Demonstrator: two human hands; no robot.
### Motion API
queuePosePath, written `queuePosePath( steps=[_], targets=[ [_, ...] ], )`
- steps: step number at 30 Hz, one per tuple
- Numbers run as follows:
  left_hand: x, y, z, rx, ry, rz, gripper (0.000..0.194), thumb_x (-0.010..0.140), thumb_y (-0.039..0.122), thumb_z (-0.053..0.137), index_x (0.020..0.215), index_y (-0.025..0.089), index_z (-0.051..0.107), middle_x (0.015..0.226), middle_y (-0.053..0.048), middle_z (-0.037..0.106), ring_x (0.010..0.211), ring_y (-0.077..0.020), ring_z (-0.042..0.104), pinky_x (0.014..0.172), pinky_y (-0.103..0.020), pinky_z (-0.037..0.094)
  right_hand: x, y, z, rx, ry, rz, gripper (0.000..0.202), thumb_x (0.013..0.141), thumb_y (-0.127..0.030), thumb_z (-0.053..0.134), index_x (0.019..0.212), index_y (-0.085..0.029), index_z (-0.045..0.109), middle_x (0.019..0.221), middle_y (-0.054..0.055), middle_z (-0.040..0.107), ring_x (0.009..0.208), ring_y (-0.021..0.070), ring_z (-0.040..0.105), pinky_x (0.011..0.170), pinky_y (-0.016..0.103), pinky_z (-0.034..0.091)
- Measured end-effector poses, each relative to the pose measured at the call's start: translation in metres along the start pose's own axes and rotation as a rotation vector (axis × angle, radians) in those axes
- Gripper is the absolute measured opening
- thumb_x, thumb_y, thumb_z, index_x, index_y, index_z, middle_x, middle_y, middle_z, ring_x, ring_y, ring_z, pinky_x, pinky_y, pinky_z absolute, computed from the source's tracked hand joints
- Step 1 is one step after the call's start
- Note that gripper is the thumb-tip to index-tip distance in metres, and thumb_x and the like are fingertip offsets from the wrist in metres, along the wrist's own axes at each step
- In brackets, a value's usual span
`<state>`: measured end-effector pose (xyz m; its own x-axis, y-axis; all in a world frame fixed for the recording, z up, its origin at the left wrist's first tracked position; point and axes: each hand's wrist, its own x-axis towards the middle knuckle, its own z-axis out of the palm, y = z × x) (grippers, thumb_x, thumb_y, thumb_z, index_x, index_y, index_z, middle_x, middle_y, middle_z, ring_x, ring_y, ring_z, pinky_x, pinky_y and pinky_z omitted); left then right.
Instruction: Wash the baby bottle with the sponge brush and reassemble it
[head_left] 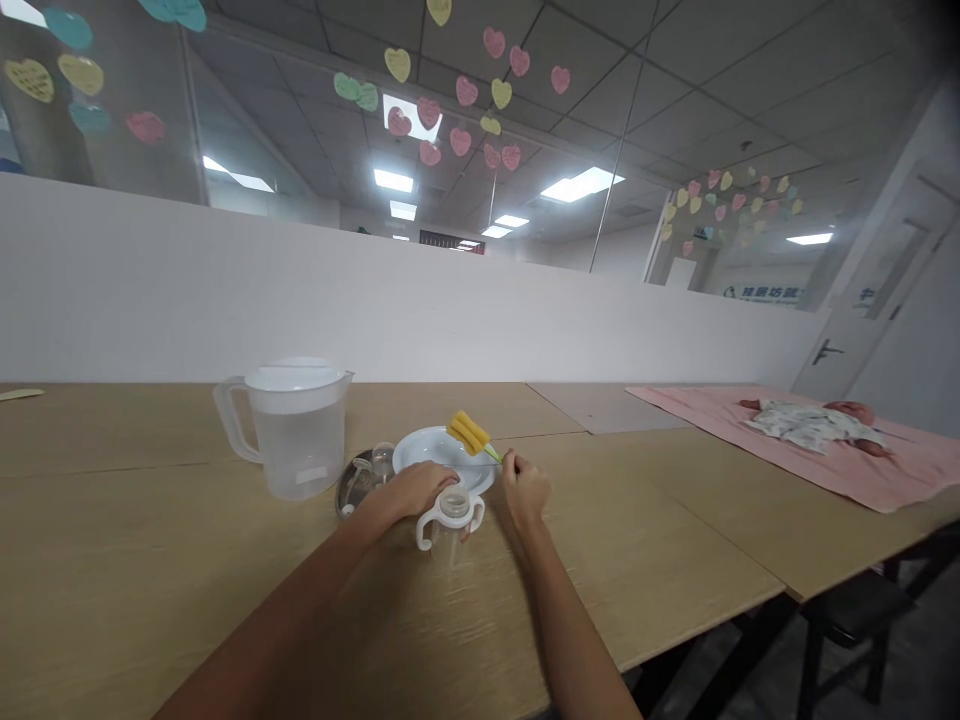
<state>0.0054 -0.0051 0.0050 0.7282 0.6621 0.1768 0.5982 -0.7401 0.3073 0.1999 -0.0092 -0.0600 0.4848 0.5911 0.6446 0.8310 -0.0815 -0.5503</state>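
Note:
A bottle brush with a yellow sponge head (469, 433) and a green neck is tilted over the white basin (411, 440). My right hand (525, 488) is closed around its handle, at the basin's right side. My left hand (424, 488) lies over the near rim of the basin, its fingers bent and close together; their tips are partly hidden. Just in front of that hand stands a clear baby bottle (448, 548) without a lid, fitted with a white two-handled collar (455, 503). A round metal tray (345, 492) sits left of the basin, holding a small clear cup (383, 460) and other clear parts.
A translucent lidded pitcher (300, 440) stands at the left. Far right, a doll (817, 422) in patterned clothes lies on a pink cloth (720, 420). A white partition (375, 310) runs behind the table, and a dark stool (855, 610) is at lower right.

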Motion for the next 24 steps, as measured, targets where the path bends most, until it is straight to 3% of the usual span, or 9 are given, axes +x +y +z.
queuePosePath(
  steps=[3,9,13,16,21,24],
  targets=[
    [0.001,-0.006,0.008,-0.028,-0.047,0.005,0.029,0.086,0.035,0.039,0.091,0.021,0.064,0.093,-0.006,0.068,0.087,-0.0214,0.061,0.077,-0.027,0.042,0.0,0.0,0.0,-0.006,-0.005,0.009,0.056,0.092,-0.039,0.028,0.065,-0.014,0.07,0.064,0.01,0.066,0.048,0.0098,0.04,0.053,0.028,0.016],
    [0.002,-0.005,0.003,0.007,-0.054,-0.078,0.03,0.085,0.034,0.038,0.073,0.017,0.061,0.077,-0.006,0.065,0.069,-0.0185,0.058,0.062,-0.025,0.038,0.0,0.0,0.001,0.008,0.005,-0.019,0.058,0.092,-0.039,0.027,0.064,-0.014,0.07,0.064,0.01,0.066,0.048,0.0102,0.041,0.053,0.028,0.017],
    [0.002,-0.005,0.002,-0.083,-0.026,-0.101,0.027,0.083,0.034,0.042,0.088,0.018,0.062,0.08,-0.005,0.065,0.07,-0.0179,0.058,0.06,-0.024,0.038,0.001,0.001,0.002,-0.002,0.01,-0.006,0.056,0.092,-0.039,0.028,0.063,-0.015,0.07,0.062,0.009,0.065,0.047,0.01,0.04,0.052,0.028,0.016],
    [0.004,-0.009,0.001,-0.191,0.062,-0.125,0.035,0.078,0.038,0.05,0.105,0.018,0.058,0.081,-0.003,0.064,0.074,-0.0186,0.059,0.064,-0.025,0.042,0.001,0.001,0.001,0.011,0.006,0.009,0.055,0.091,-0.039,0.03,0.061,-0.015,0.069,0.06,0.009,0.064,0.046,0.0099,0.038,0.052,0.027,0.016],
    [0.007,-0.009,-0.013,-0.447,0.311,-0.158,0.05,0.074,0.043,0.057,0.116,0.018,0.05,0.085,-0.003,0.063,0.083,-0.0195,0.06,0.073,-0.029,0.046,-0.001,0.001,0.0,0.061,0.01,-0.025,0.054,0.09,-0.04,0.031,0.058,-0.014,0.067,0.058,0.008,0.063,0.046,0.0096,0.037,0.052,0.027,0.016],
    [0.006,-0.004,-0.022,-0.671,0.379,-0.124,0.058,0.07,0.042,0.064,0.12,0.018,0.044,0.083,-0.001,0.063,0.084,-0.0179,0.06,0.076,-0.029,0.046,-0.001,0.003,0.002,0.075,0.012,-0.014,0.056,0.09,-0.041,0.03,0.058,-0.014,0.067,0.058,0.009,0.063,0.046,0.01,0.038,0.052,0.026,0.017]
  ],
)
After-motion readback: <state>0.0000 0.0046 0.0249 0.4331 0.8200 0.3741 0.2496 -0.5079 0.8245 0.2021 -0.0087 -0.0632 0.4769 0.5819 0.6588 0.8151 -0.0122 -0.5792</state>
